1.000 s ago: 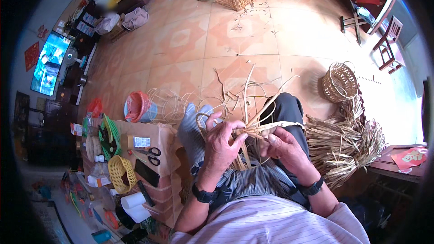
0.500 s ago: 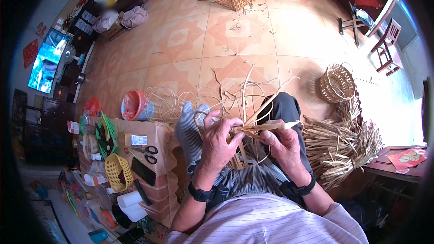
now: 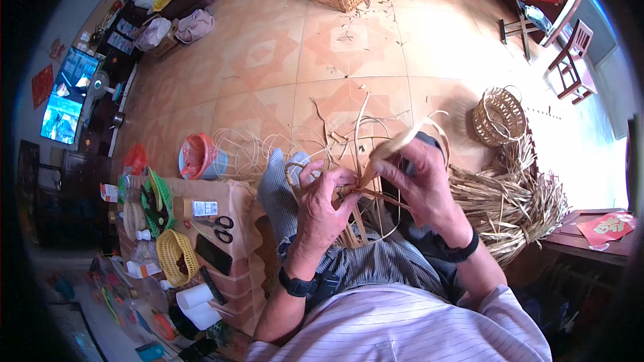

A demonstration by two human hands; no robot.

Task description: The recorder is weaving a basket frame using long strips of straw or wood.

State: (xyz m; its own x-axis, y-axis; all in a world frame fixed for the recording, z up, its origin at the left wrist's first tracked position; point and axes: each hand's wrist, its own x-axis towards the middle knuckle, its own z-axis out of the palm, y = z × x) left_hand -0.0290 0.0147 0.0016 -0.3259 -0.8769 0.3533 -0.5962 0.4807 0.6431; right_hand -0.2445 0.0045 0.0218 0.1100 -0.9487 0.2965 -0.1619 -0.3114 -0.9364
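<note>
Over my lap, my left hand [image 3: 320, 209] is closed, with thumb and fingers pinching the knotted middle of a half-woven piece of dried plant strips [image 3: 353, 231]. Loose strips and thin canes stick out of it on several sides. Just to its right, my right hand [image 3: 424, 184] grips a broad, pale dried leaf strip [image 3: 401, 139] between thumb and fingers, bent upward from the woven middle. A curved cane loop [image 3: 290, 175] shows beside my left fingers. My fingers hide the exact spot where the strips cross.
On the left, a cloth-covered table [image 3: 245, 211] holds scissors [image 3: 223, 229], a phone [image 3: 213, 256] and a yellow basket [image 3: 176, 255]. A bundle of dried strips [image 3: 510, 208] lies at right, below a round bamboo basket [image 3: 500, 117]. Beyond the table stands a lined bin [image 3: 201, 157].
My right hand has moved up and turned inward, swinging the pale leaf strip from pointing right to curving upward. My left hand stays on the woven middle.
</note>
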